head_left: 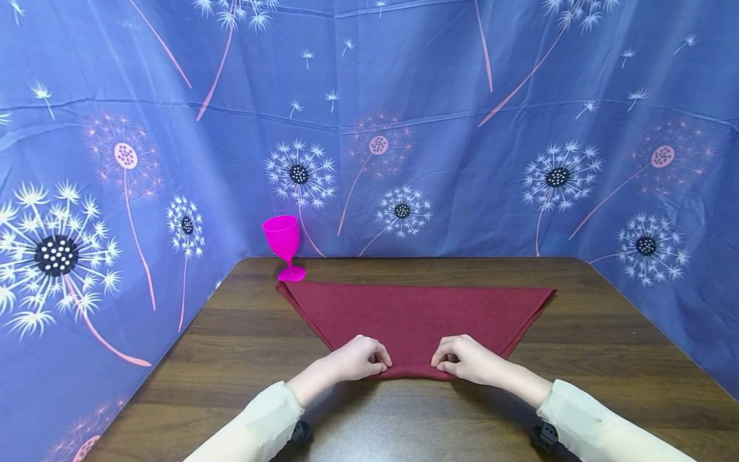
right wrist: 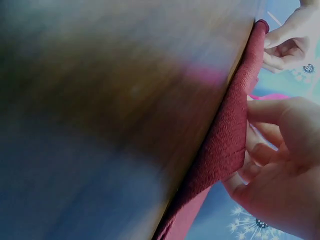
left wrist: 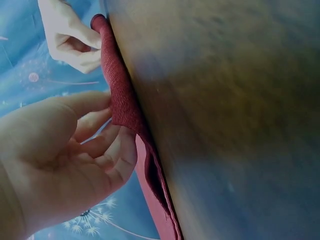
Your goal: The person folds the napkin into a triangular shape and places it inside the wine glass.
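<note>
A dark red cloth napkin (head_left: 416, 321) lies folded on the table, wide along its far side and narrower toward me. Its near edge is turned over into a rounded fold. At the left end of that fold, my left hand (head_left: 359, 358) pinches the cloth between thumb and fingers. My right hand (head_left: 472, 361) pinches the same fold farther right, with a short stretch of cloth between the two hands. The left wrist view shows the rolled edge (left wrist: 122, 95) against the fingertips, and layered cloth hangs open below it. In the right wrist view, the fold (right wrist: 232, 130) widens beneath the fingers.
A bright pink goblet (head_left: 283, 239) stands upright by the napkin's far left corner. The brown wooden table (head_left: 231, 359) ends at a blue dandelion-patterned curtain (head_left: 462, 141) behind and at both sides.
</note>
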The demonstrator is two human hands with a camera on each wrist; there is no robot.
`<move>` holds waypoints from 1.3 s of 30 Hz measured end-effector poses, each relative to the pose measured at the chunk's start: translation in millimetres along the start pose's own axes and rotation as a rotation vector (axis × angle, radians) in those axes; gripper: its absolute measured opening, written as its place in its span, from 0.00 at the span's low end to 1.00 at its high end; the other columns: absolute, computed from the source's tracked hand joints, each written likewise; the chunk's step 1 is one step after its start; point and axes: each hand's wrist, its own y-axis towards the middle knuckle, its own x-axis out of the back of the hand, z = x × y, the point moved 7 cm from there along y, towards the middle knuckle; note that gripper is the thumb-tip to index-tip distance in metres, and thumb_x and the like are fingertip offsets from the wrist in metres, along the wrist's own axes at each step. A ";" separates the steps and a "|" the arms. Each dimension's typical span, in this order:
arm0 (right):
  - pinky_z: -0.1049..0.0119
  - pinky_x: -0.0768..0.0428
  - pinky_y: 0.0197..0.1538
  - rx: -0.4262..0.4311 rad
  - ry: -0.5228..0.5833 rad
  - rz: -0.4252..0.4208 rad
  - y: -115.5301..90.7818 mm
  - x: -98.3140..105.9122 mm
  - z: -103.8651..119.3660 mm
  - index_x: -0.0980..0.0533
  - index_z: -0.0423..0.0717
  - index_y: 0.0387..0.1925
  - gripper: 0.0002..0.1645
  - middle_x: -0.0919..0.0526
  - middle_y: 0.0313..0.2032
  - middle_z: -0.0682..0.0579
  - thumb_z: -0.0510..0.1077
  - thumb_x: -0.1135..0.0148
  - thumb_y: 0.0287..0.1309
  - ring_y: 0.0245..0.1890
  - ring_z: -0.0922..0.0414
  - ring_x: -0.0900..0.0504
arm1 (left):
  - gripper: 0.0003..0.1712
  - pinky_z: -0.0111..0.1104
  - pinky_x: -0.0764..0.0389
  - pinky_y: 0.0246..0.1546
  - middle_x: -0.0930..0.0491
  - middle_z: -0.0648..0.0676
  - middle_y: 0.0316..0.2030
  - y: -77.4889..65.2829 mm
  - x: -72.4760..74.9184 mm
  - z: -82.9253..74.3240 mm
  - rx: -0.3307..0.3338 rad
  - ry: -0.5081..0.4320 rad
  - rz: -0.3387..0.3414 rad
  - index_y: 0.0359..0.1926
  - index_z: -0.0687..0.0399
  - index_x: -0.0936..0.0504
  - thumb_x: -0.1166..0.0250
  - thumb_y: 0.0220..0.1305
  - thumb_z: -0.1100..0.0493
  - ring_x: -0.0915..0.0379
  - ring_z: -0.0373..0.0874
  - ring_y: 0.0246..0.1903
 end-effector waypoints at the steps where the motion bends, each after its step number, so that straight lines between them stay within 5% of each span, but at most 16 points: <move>1: 0.75 0.27 0.27 0.018 -0.005 0.000 -0.4 0.1 0.7 0.18 0.47 0.27 0.07 0.21 0.26 0.59 0.32 0.35 0.49 0.25 0.73 0.31 | 0.02 0.15 0.31 0.28 0.17 0.49 0.25 -0.7 0.3 -0.2 -0.007 -0.001 0.003 0.30 0.57 0.15 0.35 0.55 0.65 0.33 0.26 0.24; 10: 0.75 0.25 0.29 0.091 0.040 0.052 -4.8 -0.3 2.0 0.16 0.44 0.35 0.07 0.20 0.29 0.58 0.41 0.35 0.54 0.27 0.72 0.27 | 0.11 0.18 0.29 0.31 0.19 0.49 0.27 -6.8 -0.5 4.1 0.038 -0.099 0.043 0.34 0.57 0.16 0.28 0.50 0.56 0.28 0.31 0.25; 17: 0.74 0.25 0.32 0.110 0.084 0.060 -8.7 -2.4 -3.0 0.17 0.44 0.39 0.12 0.19 0.33 0.56 0.44 0.32 0.51 0.30 0.65 0.24 | 0.13 0.23 0.26 0.35 0.19 0.50 0.32 -9.4 -2.5 8.0 -0.009 -0.120 0.057 0.37 0.55 0.17 0.27 0.48 0.58 0.27 0.36 0.29; 39: 0.74 0.27 0.31 0.097 0.029 -0.021 -11.3 0.8 -0.3 0.19 0.49 0.30 0.05 0.23 0.28 0.58 0.41 0.31 0.48 0.29 0.66 0.26 | 0.05 0.23 0.25 0.34 0.16 0.50 0.29 -7.2 -2.6 7.0 0.045 -0.114 0.057 0.35 0.57 0.18 0.34 0.57 0.63 0.27 0.30 0.28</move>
